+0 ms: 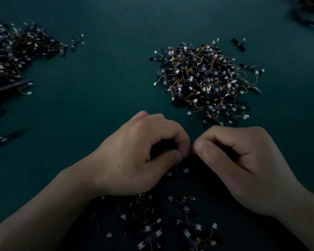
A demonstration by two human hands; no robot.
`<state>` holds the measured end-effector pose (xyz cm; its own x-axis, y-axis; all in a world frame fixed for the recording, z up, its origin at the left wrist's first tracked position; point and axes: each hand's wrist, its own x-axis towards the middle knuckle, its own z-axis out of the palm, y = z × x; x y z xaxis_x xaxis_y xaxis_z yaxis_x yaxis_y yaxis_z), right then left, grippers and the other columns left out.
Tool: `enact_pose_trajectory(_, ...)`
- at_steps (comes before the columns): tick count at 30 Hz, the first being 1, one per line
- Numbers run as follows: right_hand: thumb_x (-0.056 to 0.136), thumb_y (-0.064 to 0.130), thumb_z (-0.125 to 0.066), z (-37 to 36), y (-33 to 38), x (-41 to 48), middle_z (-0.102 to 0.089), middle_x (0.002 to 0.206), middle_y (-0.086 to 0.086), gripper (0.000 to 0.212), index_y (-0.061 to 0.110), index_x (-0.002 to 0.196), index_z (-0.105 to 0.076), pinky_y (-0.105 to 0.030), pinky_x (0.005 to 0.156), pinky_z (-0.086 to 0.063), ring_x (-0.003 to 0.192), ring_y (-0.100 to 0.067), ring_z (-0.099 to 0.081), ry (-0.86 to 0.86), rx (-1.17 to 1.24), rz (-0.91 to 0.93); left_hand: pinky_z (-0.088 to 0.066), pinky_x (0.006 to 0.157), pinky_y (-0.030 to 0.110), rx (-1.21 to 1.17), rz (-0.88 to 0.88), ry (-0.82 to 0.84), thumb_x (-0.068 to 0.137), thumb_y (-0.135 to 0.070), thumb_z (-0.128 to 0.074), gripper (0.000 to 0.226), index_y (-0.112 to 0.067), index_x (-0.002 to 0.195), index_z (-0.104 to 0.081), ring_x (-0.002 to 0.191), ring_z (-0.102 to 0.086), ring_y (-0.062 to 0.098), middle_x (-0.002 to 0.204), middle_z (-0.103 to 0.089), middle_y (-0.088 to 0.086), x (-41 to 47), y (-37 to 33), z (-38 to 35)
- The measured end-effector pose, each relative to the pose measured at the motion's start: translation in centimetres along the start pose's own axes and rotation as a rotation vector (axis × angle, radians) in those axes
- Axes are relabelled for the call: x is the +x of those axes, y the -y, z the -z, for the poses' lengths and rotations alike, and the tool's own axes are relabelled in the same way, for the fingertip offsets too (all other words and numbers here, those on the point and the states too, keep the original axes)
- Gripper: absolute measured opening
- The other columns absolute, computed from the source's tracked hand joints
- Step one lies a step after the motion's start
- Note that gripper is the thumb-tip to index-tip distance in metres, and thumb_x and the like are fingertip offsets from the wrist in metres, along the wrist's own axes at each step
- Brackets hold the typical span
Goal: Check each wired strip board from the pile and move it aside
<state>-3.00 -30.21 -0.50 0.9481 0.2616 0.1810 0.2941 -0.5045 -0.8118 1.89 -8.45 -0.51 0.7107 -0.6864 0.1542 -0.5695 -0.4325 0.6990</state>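
Observation:
My left hand (pixel 134 156) and my right hand (pixel 243 160) meet at the middle of the table, fingers curled, thumb and forefinger tips almost touching. Between them they pinch a dark wired strip board (pixel 181 171). It lies mostly in shadow, and only its thin wire and white connector show. Just below my hands, at the near edge, lies a loose pile of strip boards (pixel 161 223) with white connectors and orange wires. A denser heap of the same boards (pixel 207 80) sits beyond my right hand.
A third large heap of boards (pixel 13 57) spreads along the left edge, with single boards strayed from it (pixel 7 139). One lone board (pixel 238 44) lies behind the right heap. A dark coil of cable (pixel 308 13) sits at the far right corner. The table top (pixel 107 78) is dark green.

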Motion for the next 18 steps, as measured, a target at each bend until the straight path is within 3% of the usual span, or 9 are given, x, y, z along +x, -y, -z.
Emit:
enact_pose_trajectory(2,0.094,0.049,-0.06,0.06,0.1,-0.01,-0.063,0.061,0.006,0.025,0.03,0.083,-0.071,-0.024,0.043,-0.042,0.048,-0.012,-0.057,0.017,0.003,-0.009,-0.045,0.073,0.012,-0.158,0.041,-0.07,0.091,-0.013,-0.07,0.015,-0.027,0.09,-0.069,0.077,-0.064,0.007,0.082,-0.068,-0.014,-0.13,0.19,0.03)
enact_pose_trajectory(5,0.088,0.06,-0.066,-0.07,0.13,0.02,-0.064,0.064,0.009,0.028,0.033,0.085,-0.072,-0.026,0.047,-0.045,0.054,-0.011,-0.061,0.048,-0.115,-0.007,-0.054,0.065,0.023,-0.303,0.066,-0.124,0.094,-0.01,-0.069,0.014,-0.024,0.092,-0.07,0.069,-0.067,0.012,0.083,-0.073,-0.006,-0.14,0.24,-0.1)
enact_pose_trajectory(9,0.093,0.045,-0.066,-0.13,-0.04,0.04,-0.062,0.063,0.012,0.02,0.031,0.082,-0.072,-0.025,0.049,-0.043,0.057,-0.01,-0.061,0.013,-0.161,0.029,-0.057,0.068,0.026,-0.357,0.073,-0.144,0.097,-0.01,-0.068,0.01,-0.02,0.094,-0.07,0.072,-0.072,0.016,0.085,-0.076,-0.003,-0.03,0.31,-0.26)
enact_pose_trajectory(14,0.098,0.04,-0.062,0.07,0.16,0.03,-0.064,0.065,0.012,0.019,0.031,0.085,-0.073,-0.006,0.05,-0.037,0.055,-0.006,-0.061,-0.015,-0.047,0.008,-0.057,0.072,0.029,-0.398,0.067,-0.216,0.101,-0.014,-0.064,0.004,-0.018,0.101,-0.065,0.078,-0.074,0.019,0.088,-0.077,-0.002,0.05,0.52,-0.24)
enact_pose_trajectory(18,0.1,0.037,-0.057,0.03,0.01,-0.04,-0.062,0.062,0.004,0.02,0.033,0.085,-0.07,-0.012,0.044,-0.038,0.048,-0.009,-0.057,-0.1,0.017,0.004,-0.049,0.061,0.028,-0.423,0.117,-0.21,0.097,-0.035,-0.063,0.023,-0.022,0.116,-0.062,0.067,-0.062,0.021,0.087,-0.073,0.0,-0.01,0.54,-0.08)
